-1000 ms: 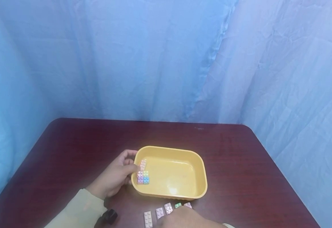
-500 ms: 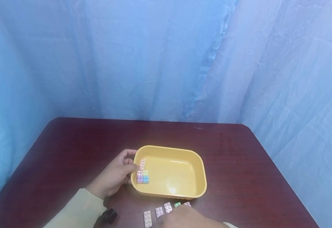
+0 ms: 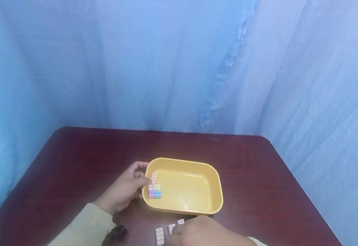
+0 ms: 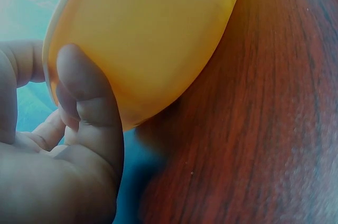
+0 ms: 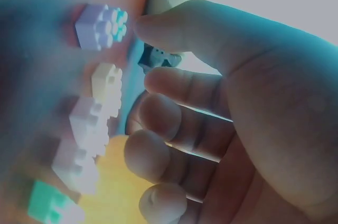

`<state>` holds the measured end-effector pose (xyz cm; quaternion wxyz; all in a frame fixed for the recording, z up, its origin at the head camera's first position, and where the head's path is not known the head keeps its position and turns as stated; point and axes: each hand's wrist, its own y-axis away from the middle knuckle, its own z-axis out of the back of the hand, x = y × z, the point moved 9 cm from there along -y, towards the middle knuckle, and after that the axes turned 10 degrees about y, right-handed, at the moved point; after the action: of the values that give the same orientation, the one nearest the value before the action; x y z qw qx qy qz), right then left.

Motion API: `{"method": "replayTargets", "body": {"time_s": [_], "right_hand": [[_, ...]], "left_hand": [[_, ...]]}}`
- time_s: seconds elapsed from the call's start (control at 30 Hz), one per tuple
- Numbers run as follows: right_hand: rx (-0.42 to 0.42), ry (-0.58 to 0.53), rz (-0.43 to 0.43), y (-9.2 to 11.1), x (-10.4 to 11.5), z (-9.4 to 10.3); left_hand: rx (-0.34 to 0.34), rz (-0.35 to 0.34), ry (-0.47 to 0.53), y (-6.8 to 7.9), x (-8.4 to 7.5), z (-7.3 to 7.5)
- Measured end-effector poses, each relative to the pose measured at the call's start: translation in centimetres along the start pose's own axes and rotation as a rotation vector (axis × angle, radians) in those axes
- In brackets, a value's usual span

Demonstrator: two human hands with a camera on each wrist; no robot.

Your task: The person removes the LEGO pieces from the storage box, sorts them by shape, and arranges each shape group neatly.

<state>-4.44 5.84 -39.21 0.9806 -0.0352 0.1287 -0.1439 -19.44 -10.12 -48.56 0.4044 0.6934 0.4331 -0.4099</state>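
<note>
My left hand (image 3: 124,187) grips the left side of a yellow plastic tub (image 3: 183,161), thumb over the rim and fingers outside. Inside at its left end lie a pink toy brick (image 3: 154,177) and a block of purple, yellow and blue bricks (image 3: 154,192). My right hand (image 3: 201,233) is low over a row of toy bricks in front of the tub. In the right wrist view its fingers are loosely bent with nothing between them, the thumb tip beside a lilac brick (image 5: 94,27). Cream (image 5: 105,87), pale pink (image 5: 84,121) and green bricks (image 5: 47,203) line up below it.
The dark red-brown wooden table (image 3: 252,177) extends behind and to both sides of the tub. Blue curtains (image 3: 166,68) hang around its far edge and sides. A small black device (image 3: 119,233) sits at the left cuff.
My right hand has shifted slightly forward and right, now covering the green and rightmost bricks in the head view. The left hand and tub stay as they were.
</note>
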Motion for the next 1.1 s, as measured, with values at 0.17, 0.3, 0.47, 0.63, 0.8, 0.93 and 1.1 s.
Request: {"method": "replayTargets", "body": {"time_s": [0.17,0.3,0.47,0.63,0.8,0.93,1.1], "right_hand": [[0.072,-0.083,-0.066,0.1,-1.4,0.7],[0.154,-0.087,-0.113,0.1,-2.8,1.4],[0.118,-0.053,-0.152,-0.3,-4.7,3.3],[0.117,-0.087,-0.196,-1.4,-7.2,4.5],[0.220,-0.128,-0.277,-2.5,-10.0,3.8],[0.273,-0.143,-0.308,-3.5,-11.6,3.1],[0.315,-0.181,-0.316,-5.1,-13.1,1.7]], "left_hand": [[-0.003,-0.002,0.005,0.0,0.1,0.1],[-0.017,0.002,0.008,0.0,0.1,0.3],[-0.013,0.001,0.008,0.0,0.1,0.2],[-0.009,-0.005,0.010,-0.1,0.1,0.1],[-0.005,-0.011,0.012,-0.2,0.1,0.1],[-0.008,-0.010,0.005,-0.2,0.1,0.1],[-0.012,-0.001,0.006,-0.2,0.2,0.1]]}}
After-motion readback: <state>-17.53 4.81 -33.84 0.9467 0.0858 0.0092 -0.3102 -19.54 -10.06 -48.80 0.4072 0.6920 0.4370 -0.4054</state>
